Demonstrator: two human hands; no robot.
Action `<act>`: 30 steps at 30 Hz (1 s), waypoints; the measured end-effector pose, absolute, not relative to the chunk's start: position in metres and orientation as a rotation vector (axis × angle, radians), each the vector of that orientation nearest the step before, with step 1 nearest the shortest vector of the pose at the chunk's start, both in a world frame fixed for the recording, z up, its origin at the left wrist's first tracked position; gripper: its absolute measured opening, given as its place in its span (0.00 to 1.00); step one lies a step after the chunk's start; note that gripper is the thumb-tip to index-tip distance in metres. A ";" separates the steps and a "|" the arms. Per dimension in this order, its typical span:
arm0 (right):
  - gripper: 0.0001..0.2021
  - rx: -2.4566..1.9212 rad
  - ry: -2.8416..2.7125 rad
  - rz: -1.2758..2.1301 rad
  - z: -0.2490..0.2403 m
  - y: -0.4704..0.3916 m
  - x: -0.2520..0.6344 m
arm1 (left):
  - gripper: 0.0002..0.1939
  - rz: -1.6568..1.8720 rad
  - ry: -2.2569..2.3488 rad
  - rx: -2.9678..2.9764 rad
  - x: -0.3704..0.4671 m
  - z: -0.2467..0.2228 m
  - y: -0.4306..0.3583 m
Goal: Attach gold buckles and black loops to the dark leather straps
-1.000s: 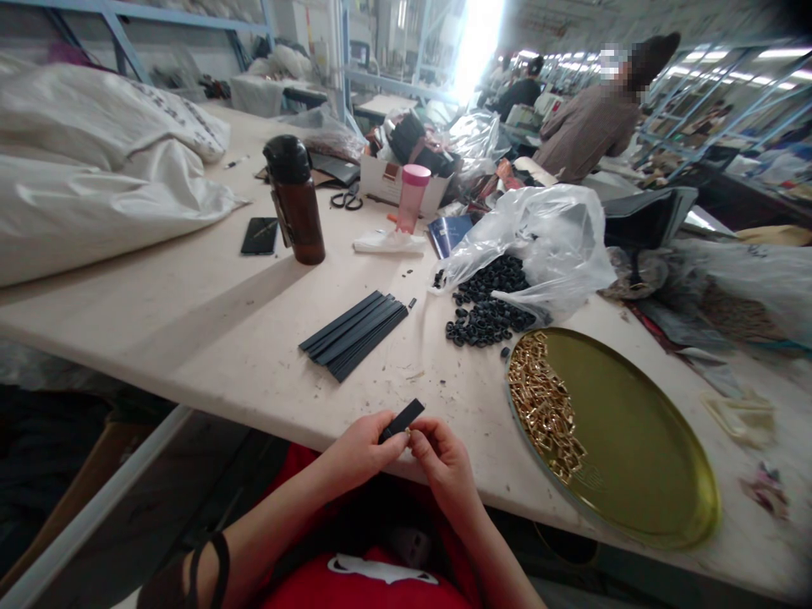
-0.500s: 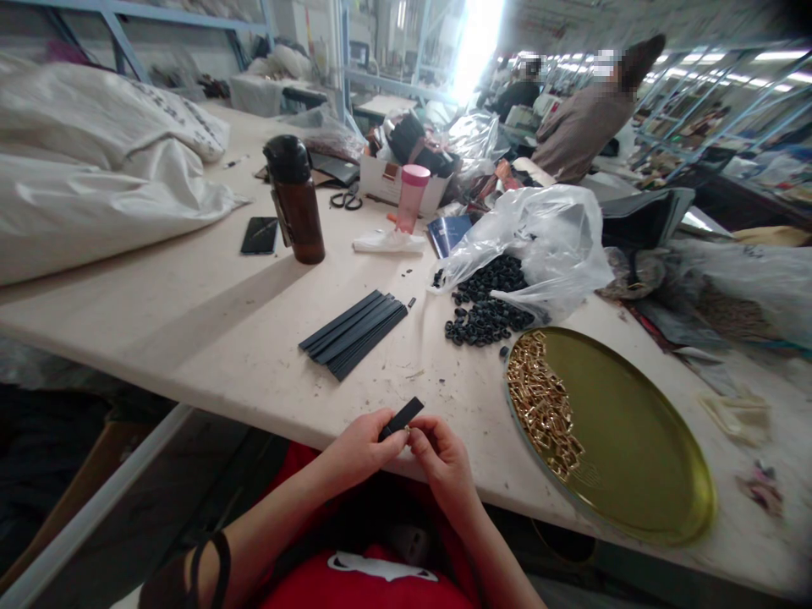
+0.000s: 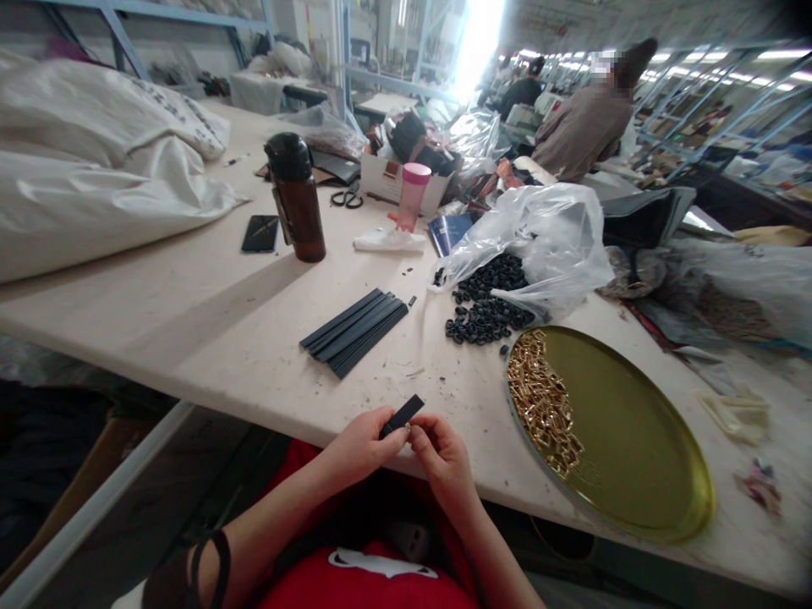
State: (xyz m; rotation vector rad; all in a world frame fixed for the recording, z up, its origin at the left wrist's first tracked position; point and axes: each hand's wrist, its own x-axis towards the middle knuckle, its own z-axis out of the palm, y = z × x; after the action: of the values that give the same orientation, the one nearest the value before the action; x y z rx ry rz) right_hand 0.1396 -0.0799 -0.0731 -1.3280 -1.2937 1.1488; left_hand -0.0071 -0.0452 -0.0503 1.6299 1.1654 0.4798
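My left hand point(image 3: 368, 441) is closed on a short black strip point(image 3: 406, 411), whose free end points up and to the right. Right beside it, my right hand point(image 3: 439, 448) pinches at a tiny gold-coloured piece between the fingertips, mostly hidden. Beyond my hands lies a bundle of black strips point(image 3: 355, 330). Small black loops point(image 3: 485, 321) are heaped right of the bundle, partly under a clear plastic bag point(image 3: 551, 245). Gold metal buckles point(image 3: 539, 397) fill the left side of a round gold tray point(image 3: 634, 440).
A dark bottle point(image 3: 299, 199), a phone point(image 3: 260, 234), scissors point(image 3: 346, 199) and a pink cup point(image 3: 414, 196) stand or lie farther back. A large white sack point(image 3: 95, 169) covers the table's left end. A person point(image 3: 580, 127) in brown is at the back right.
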 end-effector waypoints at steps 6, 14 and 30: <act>0.06 -1.326 -1.306 1.140 -0.073 -0.079 0.140 | 0.10 0.492 1.159 1.625 -0.006 -0.051 -0.046; 0.06 -1.338 -1.312 1.145 -0.074 -0.080 0.140 | 0.12 0.476 1.170 1.637 -0.007 -0.049 -0.045; 0.13 -1.329 -1.151 1.267 -0.078 -0.079 0.146 | 0.11 0.507 1.204 1.537 -0.009 -0.053 -0.043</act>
State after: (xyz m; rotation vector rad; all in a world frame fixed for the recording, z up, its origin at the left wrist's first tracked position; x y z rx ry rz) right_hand 0.1457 -0.0793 -0.0776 -1.3289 -1.1506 1.2667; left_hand -0.0093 -0.0434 -0.0532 1.5373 1.2041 0.5073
